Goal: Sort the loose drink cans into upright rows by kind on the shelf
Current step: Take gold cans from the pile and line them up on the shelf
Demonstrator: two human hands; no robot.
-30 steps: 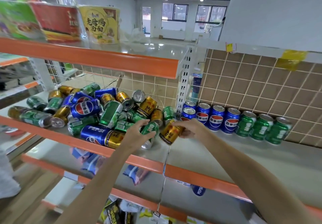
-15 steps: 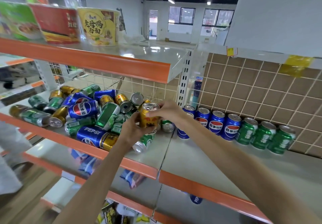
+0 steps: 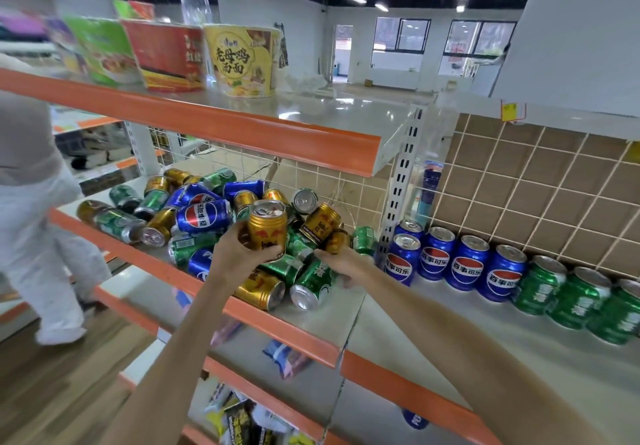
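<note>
Our left hand (image 3: 239, 254) grips upright gold can (image 3: 267, 225); right hand (image 3: 341, 264) relaxed, holding nothing, over can pile (image 3: 194, 216) on orange-edged shelf (image 3: 277, 327); tiled backing (image 3: 540, 181) behind blue row (image 3: 450, 261).

Both arms reach forward.
Left hand (image 3: 239, 254) fingers curled in a grip; right hand (image 3: 341, 264) beside it, fingers extended.

The green cans (image 3: 588, 302) run off the right edge; the noodle tubs (image 3: 104, 50) at upper left are blurred.
</note>
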